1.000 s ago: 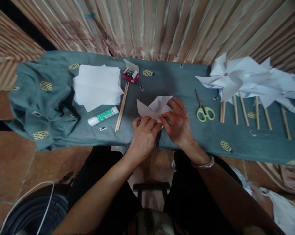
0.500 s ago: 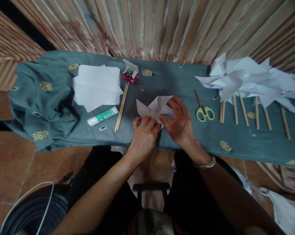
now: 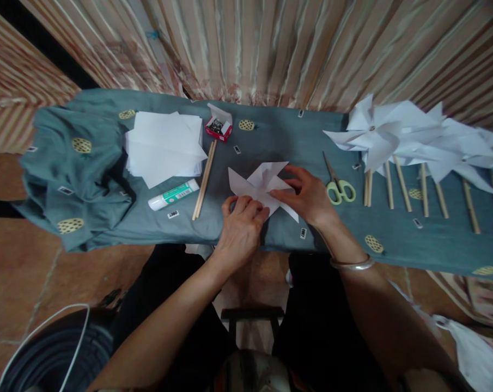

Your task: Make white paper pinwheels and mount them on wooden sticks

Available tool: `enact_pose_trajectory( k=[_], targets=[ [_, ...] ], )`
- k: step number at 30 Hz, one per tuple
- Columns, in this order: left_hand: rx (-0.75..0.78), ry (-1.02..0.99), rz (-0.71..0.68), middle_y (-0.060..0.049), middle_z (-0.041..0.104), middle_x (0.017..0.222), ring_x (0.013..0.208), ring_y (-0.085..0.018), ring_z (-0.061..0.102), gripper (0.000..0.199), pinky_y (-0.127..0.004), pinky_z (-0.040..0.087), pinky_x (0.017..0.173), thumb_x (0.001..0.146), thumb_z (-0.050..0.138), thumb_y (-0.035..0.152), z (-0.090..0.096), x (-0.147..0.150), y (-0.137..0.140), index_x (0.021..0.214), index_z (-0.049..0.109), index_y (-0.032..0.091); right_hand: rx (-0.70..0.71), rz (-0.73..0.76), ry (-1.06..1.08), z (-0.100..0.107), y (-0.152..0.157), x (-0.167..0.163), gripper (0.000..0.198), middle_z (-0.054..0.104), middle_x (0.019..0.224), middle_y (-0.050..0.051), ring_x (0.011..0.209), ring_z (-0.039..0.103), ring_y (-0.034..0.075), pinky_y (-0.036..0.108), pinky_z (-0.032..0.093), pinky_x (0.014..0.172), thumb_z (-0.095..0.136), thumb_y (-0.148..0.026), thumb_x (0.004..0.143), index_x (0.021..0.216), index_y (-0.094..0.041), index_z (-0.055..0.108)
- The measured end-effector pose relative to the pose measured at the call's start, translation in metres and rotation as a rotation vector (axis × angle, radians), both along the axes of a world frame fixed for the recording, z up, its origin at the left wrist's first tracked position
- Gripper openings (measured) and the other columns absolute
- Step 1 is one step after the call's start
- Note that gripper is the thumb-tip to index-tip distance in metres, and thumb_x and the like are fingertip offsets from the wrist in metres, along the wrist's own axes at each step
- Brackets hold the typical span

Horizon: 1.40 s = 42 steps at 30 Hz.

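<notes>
**White paper pinwheel under both hands at the worktop's near edge**

From my head view, the cloth-covered worktop (image 3: pixel 287 136) carries a bunched heap of cloth (image 3: pixel 78 179) at its left end. Inward from that, toward the far edge, I have a loose stack of white paper (image 3: pixel 166 144), with a glue stick (image 3: pixel 174 194) lying nearer me. Two or more thin wooden sticks (image 3: pixel 204 179) lie just right of both, and an open red box (image 3: pixel 214 134) of small metal pieces sits beyond them. Pinwheels on sticks (image 3: pixel 409 125) overlap along the far right corner. The green-handled scissors (image 3: pixel 341 191) are the closest obstacle to my right hand (image 3: pixel 305 196), just beside it.

The paper pinwheel (image 3: pixel 254 188) lies near the middle of the near edge, its pointed blades fanning out, some folded inward. My left hand (image 3: pixel 242 220) covers its near-left part with curled fingers; I cannot tell whether they pinch the paper. My right hand is spread, thumb and fingers apart, the thumb reaching over the paper near its centre.
</notes>
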<state>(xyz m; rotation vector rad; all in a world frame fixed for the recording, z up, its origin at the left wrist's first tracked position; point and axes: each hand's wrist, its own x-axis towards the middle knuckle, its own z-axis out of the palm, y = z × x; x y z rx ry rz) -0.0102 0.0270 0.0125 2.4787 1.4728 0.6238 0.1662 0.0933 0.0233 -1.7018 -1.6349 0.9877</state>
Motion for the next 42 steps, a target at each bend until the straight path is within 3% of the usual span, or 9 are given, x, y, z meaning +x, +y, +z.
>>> enact_pose_trajectory(
  k=[4,11,15,18,22,26,31,34,42],
  targets=[
    [0.021,0.009,-0.001,-0.008,0.069,0.107,0.11,-0.026,0.051,0.033,-0.048,0.031,0.1,0.088,0.046,0.008,-0.002,-0.001,0.0,0.112,0.067,0.017,-0.023,0.011,-0.081,0.004,0.0,-0.007,0.07,0.076,0.091,0.006,0.085,0.073,0.027,0.047,0.057,0.085,0.081,-0.031,0.062,0.127,-0.019,0.058],
    [0.023,-0.035,0.008,-0.008,0.069,0.108,0.112,-0.027,0.051,0.034,-0.049,0.03,0.1,0.086,0.047,0.009,-0.002,0.0,-0.001,0.111,0.067,0.019,0.087,0.011,-0.132,-0.007,-0.003,-0.013,0.067,0.075,0.089,0.004,0.085,0.072,0.029,0.046,0.057,0.082,0.075,-0.026,0.064,0.129,-0.019,0.056],
    [0.11,-0.197,0.038,-0.008,0.066,0.114,0.114,-0.027,0.052,0.04,-0.047,0.035,0.098,0.085,0.048,0.011,0.004,-0.013,0.006,0.12,0.064,0.021,0.11,-0.069,-0.076,-0.009,-0.004,-0.009,0.073,0.074,0.099,0.007,0.092,0.071,0.03,0.048,0.056,0.086,0.075,-0.028,0.063,0.131,-0.017,0.055],
    [0.136,-0.403,0.19,-0.01,0.062,0.122,0.119,-0.027,0.052,0.036,-0.045,0.037,0.103,0.089,0.053,0.023,0.007,-0.031,0.015,0.125,0.059,0.021,0.099,-0.125,0.078,-0.007,-0.003,0.001,0.077,0.074,0.097,0.008,0.09,0.071,0.029,0.048,0.057,0.085,0.076,-0.03,0.062,0.134,-0.015,0.051],
    [-0.081,-0.861,0.369,-0.013,0.053,0.14,0.131,-0.03,0.049,0.074,-0.047,0.037,0.108,0.079,0.071,0.048,0.003,-0.039,0.023,0.142,0.04,0.026,0.049,-0.144,0.331,-0.002,-0.005,0.014,0.085,0.075,0.088,0.005,0.082,0.071,0.028,0.047,0.059,0.079,0.081,-0.036,0.058,0.135,-0.018,0.047],
    [-0.497,-1.199,0.378,-0.017,0.058,0.136,0.129,-0.03,0.054,0.091,-0.046,0.043,0.105,0.066,0.082,0.044,0.007,-0.023,0.021,0.143,0.04,0.02,0.011,-0.136,0.455,0.005,-0.014,0.017,0.09,0.074,0.09,0.003,0.081,0.071,0.027,0.048,0.059,0.08,0.085,-0.044,0.052,0.131,-0.022,0.049],
    [-0.84,-1.34,0.195,-0.011,0.075,0.105,0.097,-0.026,0.07,0.055,-0.039,0.052,0.092,0.057,0.085,0.038,0.027,-0.005,0.02,0.105,0.073,0.014,0.01,-0.058,0.425,0.017,-0.026,0.021,0.084,0.074,0.1,0.004,0.091,0.07,0.028,0.049,0.059,0.084,0.085,-0.046,0.055,0.129,-0.023,0.053],
    [-0.955,-1.368,0.182,-0.007,0.076,0.081,0.073,-0.021,0.07,0.041,-0.034,0.054,0.076,0.051,0.088,0.038,0.032,0.001,0.021,0.082,0.077,0.013,-0.013,0.018,0.39,0.023,-0.031,0.024,0.084,0.074,0.103,0.005,0.093,0.07,0.028,0.049,0.059,0.084,0.084,-0.051,0.058,0.131,-0.024,0.053],
    [-0.971,-1.322,0.167,-0.006,0.076,0.078,0.067,-0.019,0.067,0.035,-0.031,0.052,0.07,0.055,0.086,0.037,0.036,0.001,0.018,0.079,0.078,0.014,-0.046,0.07,0.394,0.03,-0.034,0.026,0.093,0.073,0.108,0.006,0.09,0.071,0.028,0.047,0.059,0.08,0.085,-0.055,0.053,0.134,-0.023,0.052]
  ],
)
